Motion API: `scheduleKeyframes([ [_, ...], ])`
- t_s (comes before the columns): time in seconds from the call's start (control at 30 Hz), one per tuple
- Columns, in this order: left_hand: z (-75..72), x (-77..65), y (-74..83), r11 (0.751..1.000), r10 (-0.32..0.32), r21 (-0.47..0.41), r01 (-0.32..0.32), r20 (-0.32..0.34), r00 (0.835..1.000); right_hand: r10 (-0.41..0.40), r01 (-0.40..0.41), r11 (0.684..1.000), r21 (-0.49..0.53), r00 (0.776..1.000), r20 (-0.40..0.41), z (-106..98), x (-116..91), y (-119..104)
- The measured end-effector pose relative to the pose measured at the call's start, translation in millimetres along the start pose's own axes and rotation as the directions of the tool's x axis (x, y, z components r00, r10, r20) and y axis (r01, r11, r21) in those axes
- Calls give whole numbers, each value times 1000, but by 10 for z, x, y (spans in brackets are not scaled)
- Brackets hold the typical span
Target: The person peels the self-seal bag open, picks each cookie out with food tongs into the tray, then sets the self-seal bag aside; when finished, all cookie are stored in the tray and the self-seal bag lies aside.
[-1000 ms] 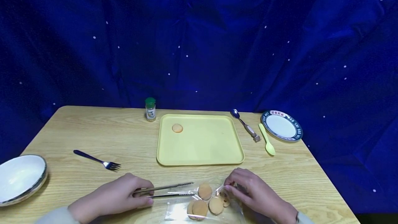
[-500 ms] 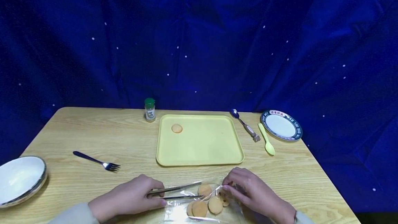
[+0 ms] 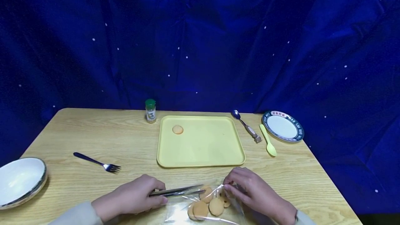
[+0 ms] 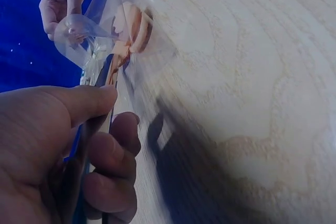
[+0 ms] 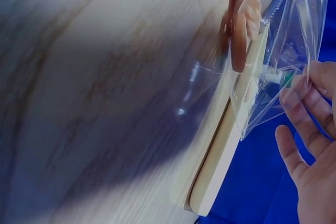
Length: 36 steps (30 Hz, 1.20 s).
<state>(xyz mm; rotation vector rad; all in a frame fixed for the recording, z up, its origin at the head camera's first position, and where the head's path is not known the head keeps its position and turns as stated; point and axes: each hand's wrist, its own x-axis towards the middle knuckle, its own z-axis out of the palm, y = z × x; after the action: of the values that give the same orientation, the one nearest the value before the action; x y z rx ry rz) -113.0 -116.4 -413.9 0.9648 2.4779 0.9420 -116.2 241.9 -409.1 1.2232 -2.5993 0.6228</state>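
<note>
My left hand [image 3: 139,194] grips a pair of metal tongs [image 3: 175,192], thumb on one side and fingers curled on the other. The tongs' arms are pressed close together, and their tips reach into a clear plastic bag [image 3: 178,211] and overlap the uppermost cookie [image 3: 206,194]. Several round cookies lie in the bag, two of them overlapping near the front [image 3: 200,209]. With thumb and fingertips my right hand [image 3: 253,192] pinches the bag's edge; the right wrist view shows the film [image 5: 294,40] drawn up at those fingers.
Beyond the bag lies a yellow tray [image 3: 206,148] bearing one cookie [image 3: 177,130]. A green-capped shaker [image 3: 150,111], fork [image 3: 97,161] and white bowl [image 3: 22,180] are leftward. Rightward are a metal spoon [image 3: 246,126], yellow spoon [image 3: 268,140] and plate [image 3: 282,126].
My left hand has moved right, bringing the tongs' tips into the bag over the top cookie. The tongs' arms, spread apart before, have closed together. My right hand stays at the bag's edge.
</note>
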Motion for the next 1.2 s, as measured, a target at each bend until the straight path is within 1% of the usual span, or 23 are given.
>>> scheduleKeyframes([
  [0.07, -2, 0, -13, 1000, 19, 2, -19, -8, 1000, -6, 6, 1000, -10, 1000, -4, -2, 4, 7],
  [0.13, -3, -3, -26, 999, 37, -18, -37, -9, 999, -4, 4, 1000, -23, 1000, -4, -4, 6, 12],
  [0.23, -12, -6, -35, 993, 49, -107, -47, 16, 999, -7, 6, 999, -39, 1000, -6, -4, 12, 20],
  [0.33, -30, -9, -42, 977, 33, -213, -20, 57, 998, 2, -2, 999, -48, 1000, -1, -8, 15, 26],
  [0.37, -36, -11, -43, 969, 18, -246, 0, 73, 997, 2, -2, 999, -49, 1000, -1, -10, 16, 26],
  [0.47, -54, -20, -43, 950, -32, -306, 66, 115, 993, 10, -10, 999, -52, 1000, 6, -18, 17, 27],
  [0.57, -65, -28, -44, 940, -60, -326, 102, 137, 989, -12, 12, 998, -55, 1000, -3, -19, 20, 33],
  [0.77, -71, -28, -62, 946, -48, -311, 93, 148, 988, -22, 22, 997, -68, 1000, -4, -15, 18, 38],
  [0.97, -74, -28, -66, 951, -16, -304, 61, 148, 989, -31, 30, 996, -78, 999, -8, -14, 14, 44],
  [1.2, -151, -57, -82, 948, 58, -319, -15, 126, 990, -10, 10, 996, -86, 1000, -3, -17, 6, 31],
])
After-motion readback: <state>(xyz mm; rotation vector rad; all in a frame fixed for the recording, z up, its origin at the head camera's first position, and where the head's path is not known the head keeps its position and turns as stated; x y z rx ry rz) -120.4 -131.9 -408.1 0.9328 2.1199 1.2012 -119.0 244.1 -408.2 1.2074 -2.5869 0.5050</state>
